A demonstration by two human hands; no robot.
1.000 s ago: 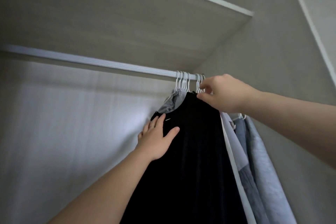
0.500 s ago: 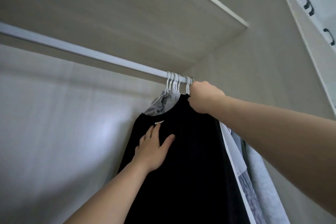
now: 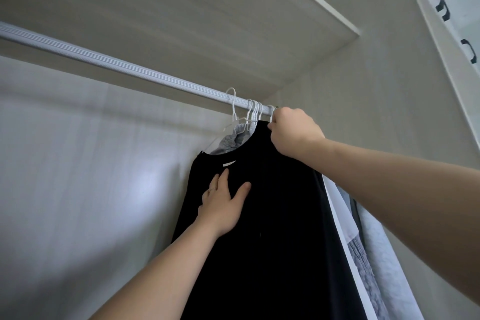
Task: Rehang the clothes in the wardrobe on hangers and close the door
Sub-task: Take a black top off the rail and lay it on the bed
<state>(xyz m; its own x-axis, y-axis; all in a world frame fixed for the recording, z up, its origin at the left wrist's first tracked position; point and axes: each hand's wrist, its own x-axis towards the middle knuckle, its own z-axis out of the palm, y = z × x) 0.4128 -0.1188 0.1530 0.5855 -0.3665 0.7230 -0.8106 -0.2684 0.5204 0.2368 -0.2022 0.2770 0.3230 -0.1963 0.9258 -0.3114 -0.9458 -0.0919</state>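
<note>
One white hanger is now sitting apart from the bunch on the rail; the right hand is gripping the black garment at its top; the left hand is pressing flat on its front.

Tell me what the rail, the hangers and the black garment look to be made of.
Rail: likely metal, perhaps aluminium, pale matte silver; fine lengthwise ribs run along it.
Hangers: thin wire, seemingly white-coated; slim bent hooks.
Black garment: soft matte cloth, hanging in loose folds without shine; the weave is too dark to tell.
</note>
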